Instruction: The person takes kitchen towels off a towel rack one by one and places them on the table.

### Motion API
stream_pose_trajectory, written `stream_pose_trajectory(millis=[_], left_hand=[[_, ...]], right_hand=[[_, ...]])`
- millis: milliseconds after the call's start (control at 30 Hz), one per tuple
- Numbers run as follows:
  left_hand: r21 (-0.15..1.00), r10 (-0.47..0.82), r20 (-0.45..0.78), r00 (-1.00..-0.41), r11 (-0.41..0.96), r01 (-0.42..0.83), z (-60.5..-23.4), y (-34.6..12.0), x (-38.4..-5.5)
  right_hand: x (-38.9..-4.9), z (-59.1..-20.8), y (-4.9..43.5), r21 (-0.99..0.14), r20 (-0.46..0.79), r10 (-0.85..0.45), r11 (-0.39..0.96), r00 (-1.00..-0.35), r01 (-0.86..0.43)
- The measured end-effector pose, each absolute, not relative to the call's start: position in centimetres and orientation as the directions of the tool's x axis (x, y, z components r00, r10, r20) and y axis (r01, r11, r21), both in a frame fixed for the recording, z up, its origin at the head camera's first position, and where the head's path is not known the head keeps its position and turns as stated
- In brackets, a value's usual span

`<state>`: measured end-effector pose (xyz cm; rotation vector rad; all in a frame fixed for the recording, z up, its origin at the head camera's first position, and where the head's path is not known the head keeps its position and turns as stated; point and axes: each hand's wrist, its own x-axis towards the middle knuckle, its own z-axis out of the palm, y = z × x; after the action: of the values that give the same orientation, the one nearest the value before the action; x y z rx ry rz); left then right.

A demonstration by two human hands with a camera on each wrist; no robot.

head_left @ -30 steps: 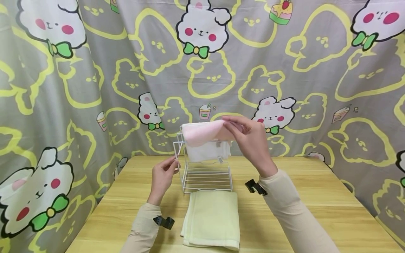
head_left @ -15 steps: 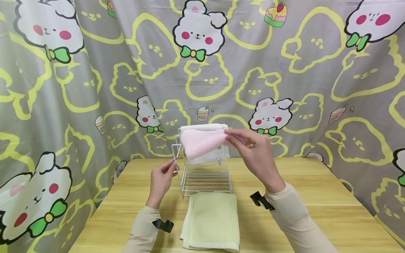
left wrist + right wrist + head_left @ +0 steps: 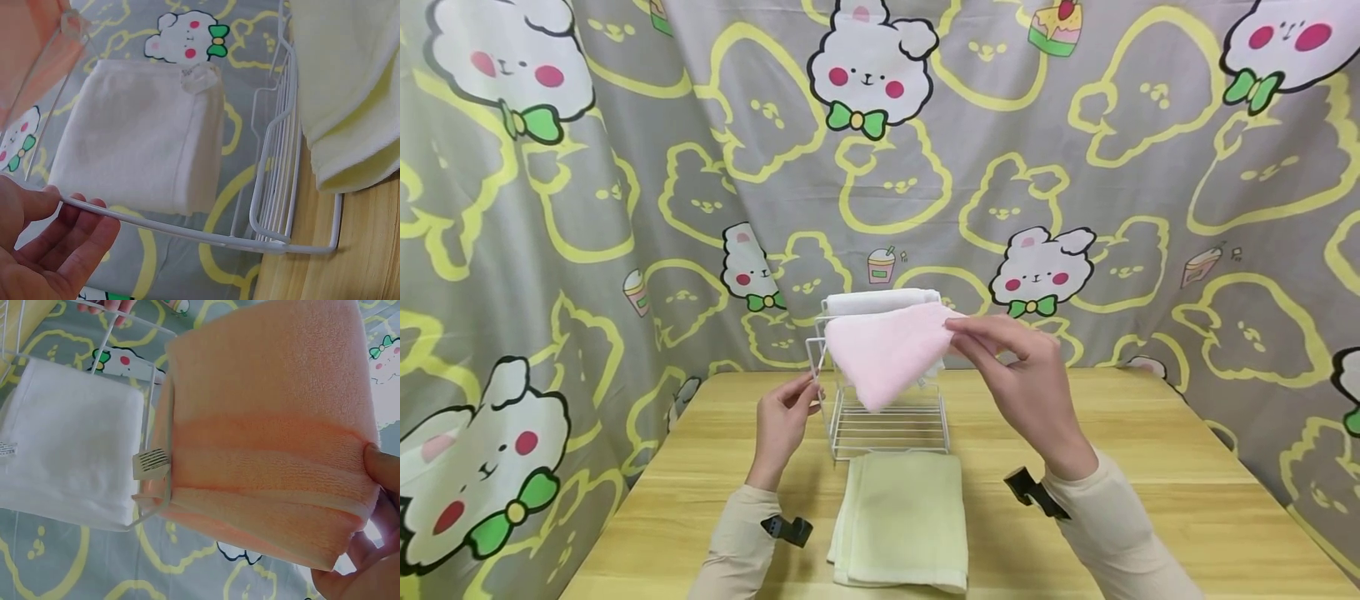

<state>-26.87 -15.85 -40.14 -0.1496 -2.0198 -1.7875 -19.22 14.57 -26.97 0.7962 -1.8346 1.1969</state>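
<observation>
A white wire rack (image 3: 887, 417) stands on the wooden table. My left hand (image 3: 781, 425) pinches its left side wire between thumb and fingers, as the left wrist view also shows. My right hand (image 3: 1030, 383) pinches the right edge of a folded pink towel (image 3: 887, 350), which lies over a front bar of the rack with one corner hanging low. The same towel (image 3: 269, 431) looks orange in the right wrist view. A folded white towel (image 3: 880, 302) hangs on the bar behind it, mostly hidden by the pink one in the head view.
A folded pale yellow towel (image 3: 902, 521) lies on the table (image 3: 1112, 500) just in front of the rack. A grey curtain (image 3: 1000, 133) with rabbit prints hangs behind and at both sides of the table.
My right hand has come down and to the right with the pink towel's edge. The towel's front flap now hangs lower, over the white towel. My left hand keeps its place on the rack.
</observation>
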Motion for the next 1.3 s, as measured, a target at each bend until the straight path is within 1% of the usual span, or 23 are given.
stream_pose_trajectory(millis=[167, 333, 400, 433, 567, 800, 1067, 1300], left_hand=[[0.930, -0.205, 0.360, -0.910, 0.153, 0.333, -40.0, -15.9, -26.7], [0.929, -0.204, 0.364, -0.909, 0.154, 0.338, -39.9, -15.8, -26.8], [0.926, -0.203, 0.370, -0.906, 0.154, 0.344, -39.9, -15.8, -26.8], [0.925, -0.204, 0.374, -0.905, 0.153, 0.348, -40.0, -15.8, -26.8], [0.925, -0.204, 0.374, -0.905, 0.153, 0.348, -40.0, -15.9, -26.9], [0.929, -0.200, 0.363, -0.910, 0.149, 0.338, -39.9, -15.9, -27.0], [0.930, -0.198, 0.360, -0.912, 0.156, 0.333, -40.2, -15.8, -27.1], [0.930, -0.195, 0.362, -0.912, 0.139, 0.339, -40.1, -15.9, -27.0]], right_hand=[[-18.3, -26.8, 15.0, -0.409, 0.883, -0.076, 0.362, -0.464, -0.838], [-17.6, -26.5, 15.3, -0.325, 0.922, -0.080, 0.364, -0.378, -0.873], [-17.5, -26.8, 15.4, -0.296, 0.932, -0.090, 0.371, -0.351, -0.880], [-17.4, -27.1, 15.5, -0.290, 0.932, -0.097, 0.377, -0.349, -0.880], [-17.2, -28.6, 16.1, -0.265, 0.927, -0.132, 0.433, -0.352, -0.861], [-15.7, -31.1, 17.7, -0.283, 0.896, -0.173, 0.487, -0.409, -0.826], [-14.4, -32.3, 19.2, -0.276, 0.896, -0.196, 0.460, -0.399, -0.844], [-13.6, -33.6, 19.8, -0.258, 0.882, -0.217, 0.521, -0.418, -0.814]])
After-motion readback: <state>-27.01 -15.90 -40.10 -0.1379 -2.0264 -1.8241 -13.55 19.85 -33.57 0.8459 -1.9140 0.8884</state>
